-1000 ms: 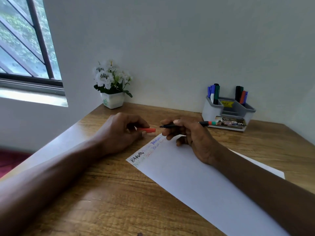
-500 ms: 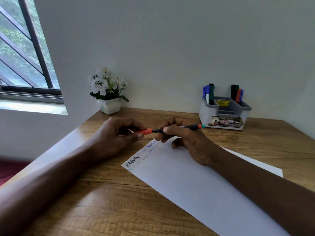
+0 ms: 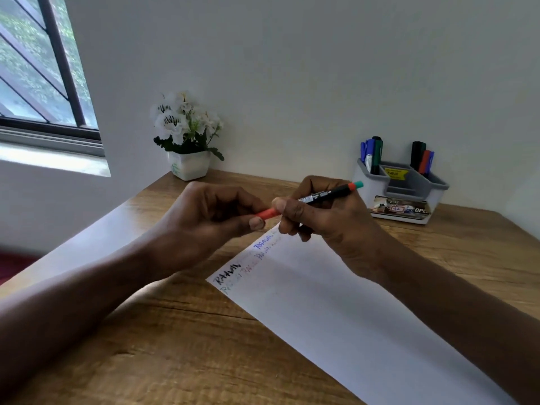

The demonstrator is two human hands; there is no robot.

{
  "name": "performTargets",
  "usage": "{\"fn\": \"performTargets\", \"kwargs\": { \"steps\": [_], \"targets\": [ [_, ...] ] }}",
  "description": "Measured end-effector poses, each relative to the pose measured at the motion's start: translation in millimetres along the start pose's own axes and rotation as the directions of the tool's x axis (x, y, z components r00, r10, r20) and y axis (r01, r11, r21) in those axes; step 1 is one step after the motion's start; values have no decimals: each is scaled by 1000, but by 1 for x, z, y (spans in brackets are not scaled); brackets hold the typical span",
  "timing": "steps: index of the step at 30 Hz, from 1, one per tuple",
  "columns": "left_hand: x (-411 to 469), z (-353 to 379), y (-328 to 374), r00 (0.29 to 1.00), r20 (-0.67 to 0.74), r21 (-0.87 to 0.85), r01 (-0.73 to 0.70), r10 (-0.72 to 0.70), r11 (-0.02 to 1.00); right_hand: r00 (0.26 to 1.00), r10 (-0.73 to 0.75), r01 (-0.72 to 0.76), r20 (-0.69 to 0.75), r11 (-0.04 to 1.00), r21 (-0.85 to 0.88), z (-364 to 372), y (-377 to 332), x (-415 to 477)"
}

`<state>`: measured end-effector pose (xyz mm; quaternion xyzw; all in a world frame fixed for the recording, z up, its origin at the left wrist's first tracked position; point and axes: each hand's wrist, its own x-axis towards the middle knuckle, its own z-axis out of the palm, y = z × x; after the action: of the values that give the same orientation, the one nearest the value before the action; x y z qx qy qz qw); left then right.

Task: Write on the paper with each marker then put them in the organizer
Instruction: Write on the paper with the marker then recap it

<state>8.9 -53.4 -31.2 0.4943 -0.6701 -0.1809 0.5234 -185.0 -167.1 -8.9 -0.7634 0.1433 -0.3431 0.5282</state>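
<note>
Item: marker (image 3: 327, 195), over paper's (image 3: 350, 302) far corner. My right hand (image 3: 324, 217) grips barrel; my left hand (image 3: 210, 217) pinches orange cap (image 3: 267, 213). Risk: cap half-seated, drops before organizer (image 3: 377, 182), table's far edge.

Both hands (image 3: 292, 217) on orange marker (image 3: 324, 197)

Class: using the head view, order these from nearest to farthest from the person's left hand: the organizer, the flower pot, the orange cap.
1. Orange cap: pinched in the left hand itself.
2. Flower pot: behind the hand, by the wall.
3. Organizer: far right, beyond the right hand.
</note>
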Motion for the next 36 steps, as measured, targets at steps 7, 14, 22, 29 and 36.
{"fn": "performTargets", "kwargs": {
  "steps": [7, 14, 22, 29, 36],
  "targets": [
    [0, -1, 2, 999, 14, -110, 42, -41, 993, 998, 53, -51, -18, 994, 98, 8, 0, 0],
    [5, 5, -6, 994, 40, 343, 80, -99, 936, 999, -12, 8, -40, 996, -92, 9, -3, -4],
    [12, -10, -17, 971, 157, 643, 36, -178, 765, 949, -96, 56, -300, 989, -140, -59, -23, 4],
    [16, -5, -29, 939, 244, 610, 45, -242, 791, 724, -71, -95, -686, 975, -200, -138, -28, 14],
    [16, -4, -27, 943, 244, 606, 35, -228, 794, 628, -364, -303, -688, 700, -647, -171, -10, 32]
  ]
}}
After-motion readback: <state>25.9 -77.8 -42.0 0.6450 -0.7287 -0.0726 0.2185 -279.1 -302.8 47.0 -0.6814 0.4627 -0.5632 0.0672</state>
